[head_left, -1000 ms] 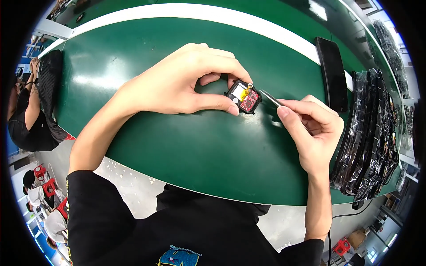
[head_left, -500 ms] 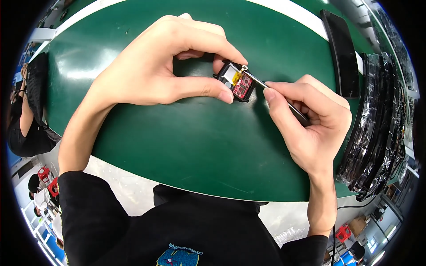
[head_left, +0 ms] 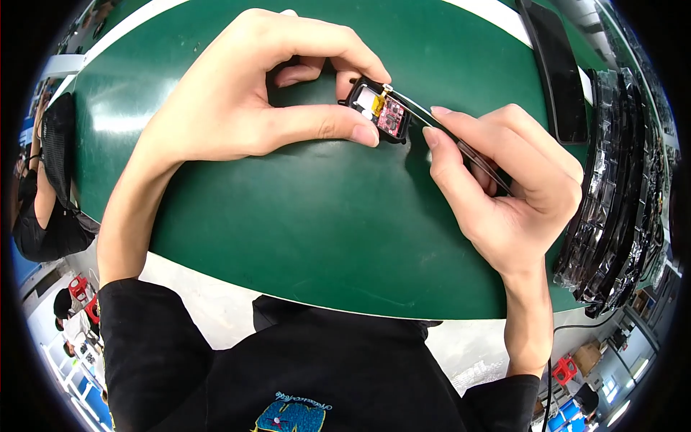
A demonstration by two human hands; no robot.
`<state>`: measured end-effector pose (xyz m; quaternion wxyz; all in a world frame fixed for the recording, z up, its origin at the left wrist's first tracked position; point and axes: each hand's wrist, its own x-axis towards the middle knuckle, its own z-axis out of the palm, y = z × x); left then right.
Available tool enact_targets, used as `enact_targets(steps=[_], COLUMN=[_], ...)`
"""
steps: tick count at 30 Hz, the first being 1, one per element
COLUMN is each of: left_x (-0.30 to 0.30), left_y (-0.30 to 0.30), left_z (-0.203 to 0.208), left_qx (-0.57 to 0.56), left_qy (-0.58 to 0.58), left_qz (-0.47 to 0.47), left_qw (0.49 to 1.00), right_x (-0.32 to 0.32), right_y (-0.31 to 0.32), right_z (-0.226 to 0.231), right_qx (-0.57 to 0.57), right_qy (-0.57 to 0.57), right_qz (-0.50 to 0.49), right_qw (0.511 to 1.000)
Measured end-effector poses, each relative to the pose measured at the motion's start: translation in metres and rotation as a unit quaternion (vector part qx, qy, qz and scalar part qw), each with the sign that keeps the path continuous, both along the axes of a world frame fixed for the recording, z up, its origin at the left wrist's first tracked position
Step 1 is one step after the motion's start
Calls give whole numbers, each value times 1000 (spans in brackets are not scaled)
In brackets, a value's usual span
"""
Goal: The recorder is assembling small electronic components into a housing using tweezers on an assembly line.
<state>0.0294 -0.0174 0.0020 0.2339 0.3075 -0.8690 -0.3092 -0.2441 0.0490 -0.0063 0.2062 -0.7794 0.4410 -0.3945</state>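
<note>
My left hand (head_left: 252,93) pinches a small black device casing (head_left: 358,88) between thumb and fingers, tilted above the table. Inside the open casing sit a red circuit board (head_left: 392,117), a strip of yellow tape (head_left: 378,105) and a silvery block (head_left: 367,98). My right hand (head_left: 511,173) is closed on slim metal tweezers (head_left: 413,107). Their tips meet the casing's far corner, beside my left index fingertip, where a tiny pale part (head_left: 388,88) shows. Whether the tips grip that part is too small to tell.
A green table (head_left: 324,237) lies under my hands. At the right are a black phone-like slab (head_left: 553,75) and a row of black strips in clear wrapping (head_left: 612,187). Another person's arm (head_left: 44,198) and a black mesh item (head_left: 59,147) show at the far left.
Both hands and the casing have shifted slightly away from me, the casing also a little to the left. The tweezers still reach the same corner, at a changed angle, and the pale part sits closer to the rim.
</note>
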Motion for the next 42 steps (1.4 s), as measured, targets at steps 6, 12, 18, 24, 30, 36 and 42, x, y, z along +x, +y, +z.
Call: enact_targets(steps=[6,12,18,24,30,36,42], left_x=[2,10,13,10,9,9,8], left_y=[-2,-11,-15,-12,-11,-10,-12], left_z=[1,-1,-5,-2,0,-1,0], left_qx=[2,32,30,21,10,6,9], left_qy=[-9,3,6,-5,-7,-7,-9], left_qz=[-14,-59,-72,-67,-65,-61,-65], left_qw=[1000,998,997,998,998,998,998], right_x=[1,-3,-5,-5,-4,-1,-2], right_y=[-2,-1,-1,0,0,1,0], right_z=[-2,1,4,3,3,4,4], right_qx=[-34,72,117,120,123,128,122], right_qy=[18,-51,-54,-37,-34,-35,-33], right_qz=[3,25,30,30,24,21,24], right_qw=[999,996,991,992,992,991,992])
